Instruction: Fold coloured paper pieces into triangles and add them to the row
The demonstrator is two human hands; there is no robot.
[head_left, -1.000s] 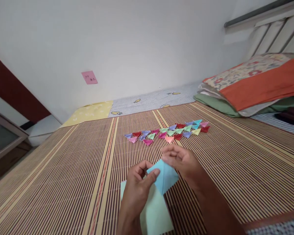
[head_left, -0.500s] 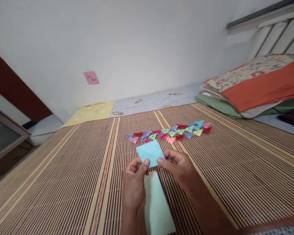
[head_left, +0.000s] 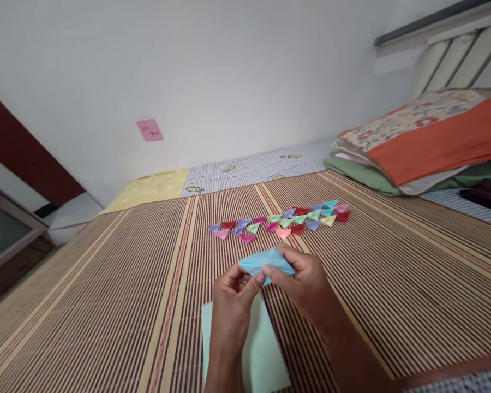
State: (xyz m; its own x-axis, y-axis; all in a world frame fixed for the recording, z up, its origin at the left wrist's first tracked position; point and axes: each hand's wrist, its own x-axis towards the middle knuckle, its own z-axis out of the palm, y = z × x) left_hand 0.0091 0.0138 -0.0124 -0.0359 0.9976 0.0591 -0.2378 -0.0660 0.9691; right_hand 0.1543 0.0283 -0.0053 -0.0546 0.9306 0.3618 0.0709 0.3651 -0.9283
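Observation:
Both of my hands pinch a small light blue paper (head_left: 265, 260), folded and held nearly flat just above the striped bamboo mat (head_left: 118, 284). My left hand (head_left: 233, 303) grips its near left edge with thumb and forefinger. My right hand (head_left: 305, 284) holds its right side, fingers curled over the top edge. Under my left wrist a pale green sheet of paper (head_left: 258, 349) lies flat on the mat. Beyond my hands, several small folded paper triangles (head_left: 280, 220) in purple, pink, red, green and blue lie in two rough rows.
Pillows and folded bedding (head_left: 425, 139) with an orange band are stacked at the back right, below a slatted headboard (head_left: 466, 54). A pink note (head_left: 149, 130) is stuck on the white wall. A checked sheet (head_left: 257, 166) shows past the mat's far edge. A dark cabinet (head_left: 8, 229) stands at left.
The blue paper was open as a flat square held upright half a second ago. Now it is folded down into a low, flatter shape between both hands, slightly lower.

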